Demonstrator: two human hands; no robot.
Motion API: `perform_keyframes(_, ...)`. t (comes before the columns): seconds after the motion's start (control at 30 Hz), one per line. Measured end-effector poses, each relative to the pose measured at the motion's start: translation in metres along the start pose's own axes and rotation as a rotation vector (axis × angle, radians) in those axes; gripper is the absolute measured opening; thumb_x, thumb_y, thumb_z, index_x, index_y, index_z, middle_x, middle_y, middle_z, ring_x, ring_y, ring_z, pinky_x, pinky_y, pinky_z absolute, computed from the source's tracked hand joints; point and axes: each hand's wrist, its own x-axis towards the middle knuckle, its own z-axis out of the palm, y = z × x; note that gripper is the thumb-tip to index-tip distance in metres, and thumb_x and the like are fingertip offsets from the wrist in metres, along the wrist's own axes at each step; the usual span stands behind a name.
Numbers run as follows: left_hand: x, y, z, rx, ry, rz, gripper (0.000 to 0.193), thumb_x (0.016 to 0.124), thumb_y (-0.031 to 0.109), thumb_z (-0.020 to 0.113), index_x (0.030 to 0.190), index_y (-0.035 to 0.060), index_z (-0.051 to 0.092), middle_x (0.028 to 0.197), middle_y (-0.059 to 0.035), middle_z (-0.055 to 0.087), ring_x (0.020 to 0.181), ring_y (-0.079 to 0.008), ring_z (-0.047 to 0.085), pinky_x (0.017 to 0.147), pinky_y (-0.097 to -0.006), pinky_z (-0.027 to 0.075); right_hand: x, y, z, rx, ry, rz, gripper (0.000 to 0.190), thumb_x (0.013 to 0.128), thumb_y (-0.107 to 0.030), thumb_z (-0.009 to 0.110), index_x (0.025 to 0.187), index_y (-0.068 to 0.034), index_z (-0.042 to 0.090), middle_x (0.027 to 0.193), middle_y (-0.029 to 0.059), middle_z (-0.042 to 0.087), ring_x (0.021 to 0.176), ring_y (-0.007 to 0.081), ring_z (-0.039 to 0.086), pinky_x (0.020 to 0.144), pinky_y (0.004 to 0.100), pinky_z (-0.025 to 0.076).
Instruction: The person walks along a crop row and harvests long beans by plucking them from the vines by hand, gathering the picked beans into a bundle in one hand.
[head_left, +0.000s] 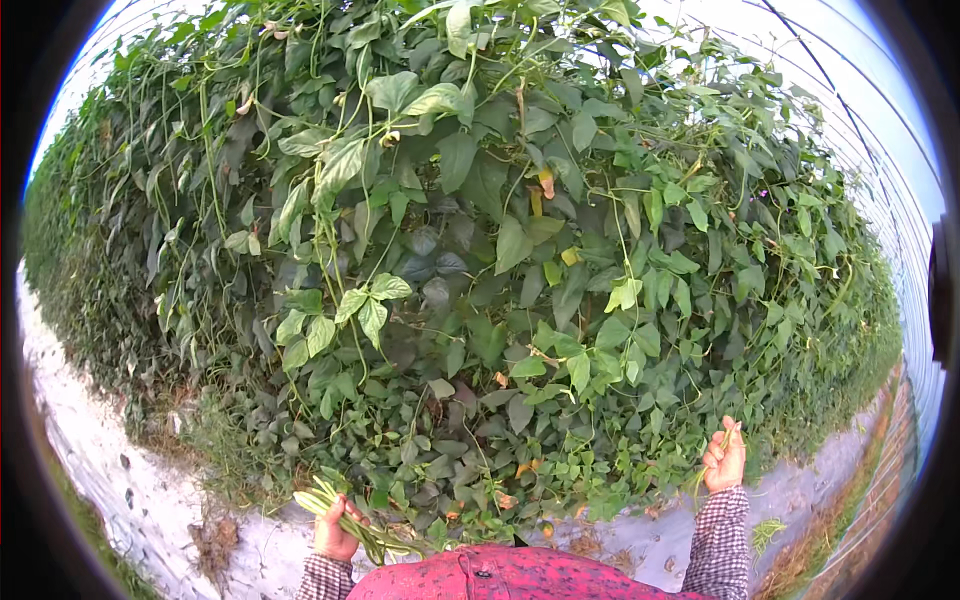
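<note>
At the lower left, my left hand (337, 531) is closed around a bundle of long green bean pods (379, 541), whose pale ends stick out above and left of the fingers. My right hand (724, 457) is raised at the lower right beside the foliage, its fingers closed on a thin green bean pod (703, 474) that hangs below the fist. In front of me a dense wall of climbing bean vines (514, 247) fills most of the view. Several slender pods (207, 139) hang among the leaves at the upper left.
Pale ground sheeting (161, 517) runs along the foot of the vines. A small heap of green pods (766, 534) lies on it at the lower right. Curved tunnel framing (862, 120) and translucent covering rise at the right. Dry plant debris (215, 541) lies at the lower left.
</note>
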Motion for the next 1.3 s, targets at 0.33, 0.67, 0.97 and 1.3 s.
perform_keyframes(0.33,-0.073,-0.002,-0.074,-0.252,0.144,0.271,0.005,0.084,0.021,0.053,0.087,0.0166,0.052,0.07,0.0037,0.052,0.06,-0.012,0.05,0.06,-0.0316,0.041,-0.017,0.105,0.316,-0.289,-1.073,0.569,0.024,0.089,-0.023,0.046,0.104,-0.004,0.045,0.063,-0.0015,0.043,0.043,0.0014,0.029,0.037,0.0157,0.025)
perform_keyframes(0.67,-0.176,-0.01,-0.086,-0.285,0.44,0.555,0.013,0.084,0.018,0.052,0.092,0.0082,0.052,0.082,-0.0034,0.053,0.074,-0.0169,0.047,0.069,-0.0337,0.042,-0.024,0.133,0.528,-0.087,-1.46,0.504,0.016,0.086,-0.014,0.05,0.094,0.0,0.054,0.06,-0.0031,0.042,0.046,0.0045,0.038,0.035,0.0185,0.028)
perform_keyframes(0.97,-0.208,-0.026,-0.08,-0.392,0.609,0.696,0.013,0.083,0.013,0.053,0.095,0.0076,0.053,0.076,-0.0014,0.05,0.068,-0.0149,0.044,0.064,-0.0296,0.039,0.046,0.209,0.656,0.057,-1.139,0.288,0.03,0.082,-0.009,0.052,0.112,-0.01,0.05,0.103,0.0026,0.056,0.075,0.0084,0.052,0.048,0.0221,0.04)
perform_keyframes(1.3,-0.212,-0.022,-0.112,-0.411,0.685,0.654,0.015,0.083,0.02,0.054,0.09,0.0069,0.053,0.082,-0.0025,0.054,0.073,-0.0166,0.047,0.069,-0.0322,0.04,0.009,0.149,0.645,-0.02,-1.478,0.236,0.036,0.083,-0.017,0.055,0.116,-0.007,0.043,0.096,0.007,0.057,0.063,0.0055,0.049,0.037,0.017,0.03)
